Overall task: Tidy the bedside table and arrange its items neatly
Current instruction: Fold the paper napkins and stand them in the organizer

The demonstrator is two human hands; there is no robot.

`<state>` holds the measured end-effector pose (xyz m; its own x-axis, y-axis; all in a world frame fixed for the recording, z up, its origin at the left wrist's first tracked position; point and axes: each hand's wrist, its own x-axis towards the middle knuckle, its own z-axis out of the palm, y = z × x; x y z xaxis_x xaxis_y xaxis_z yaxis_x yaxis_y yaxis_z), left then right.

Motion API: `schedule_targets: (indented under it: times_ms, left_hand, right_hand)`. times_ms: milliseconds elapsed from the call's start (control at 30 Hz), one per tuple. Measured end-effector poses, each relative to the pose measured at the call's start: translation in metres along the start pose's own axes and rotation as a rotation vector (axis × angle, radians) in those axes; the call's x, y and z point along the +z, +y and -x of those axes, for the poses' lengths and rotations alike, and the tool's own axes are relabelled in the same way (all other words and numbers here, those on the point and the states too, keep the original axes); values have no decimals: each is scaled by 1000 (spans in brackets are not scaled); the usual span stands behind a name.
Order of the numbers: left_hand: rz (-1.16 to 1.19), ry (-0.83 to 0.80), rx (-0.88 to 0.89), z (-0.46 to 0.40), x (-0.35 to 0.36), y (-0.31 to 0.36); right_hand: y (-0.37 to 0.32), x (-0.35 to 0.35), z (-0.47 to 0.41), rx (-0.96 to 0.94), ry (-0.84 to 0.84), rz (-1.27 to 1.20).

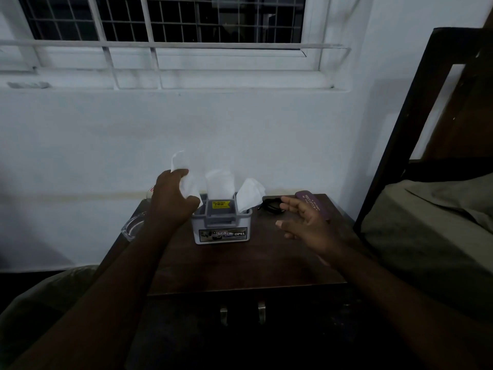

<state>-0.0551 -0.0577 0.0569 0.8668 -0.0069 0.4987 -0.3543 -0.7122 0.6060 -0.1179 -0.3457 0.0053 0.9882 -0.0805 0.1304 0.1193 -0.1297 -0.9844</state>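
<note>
A: The dark brown wooden bedside desk point(240, 265) — what's on it, starting at the fingers?

B: The left hand point(170, 201) has its fingers curled round a crumpled white tissue point(184, 177), held at the left rear corner of the grey plastic organiser box point(221, 222). The right hand point(306, 222) hovers to the right of the box, fingers spread and relaxed, holding nothing.

A: And the box itself?

B: It stands mid-desk. Two more white tissues point(248, 193) stick up from its compartments. Right of the box, toward the wall, lie a black cable point(272, 205) and a purple flat case point(314, 205), partly behind the right hand. Left of the box, a clear glass dish point(132, 227) sits at the desk's edge.
</note>
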Motion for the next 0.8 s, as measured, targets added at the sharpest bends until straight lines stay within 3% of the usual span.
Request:
schedule_targets:
  times_ms: [800]
  left_hand:
    - [-206, 70, 89, 13, 19, 20]
  right_hand:
    - [0, 3, 3, 3, 2, 27]
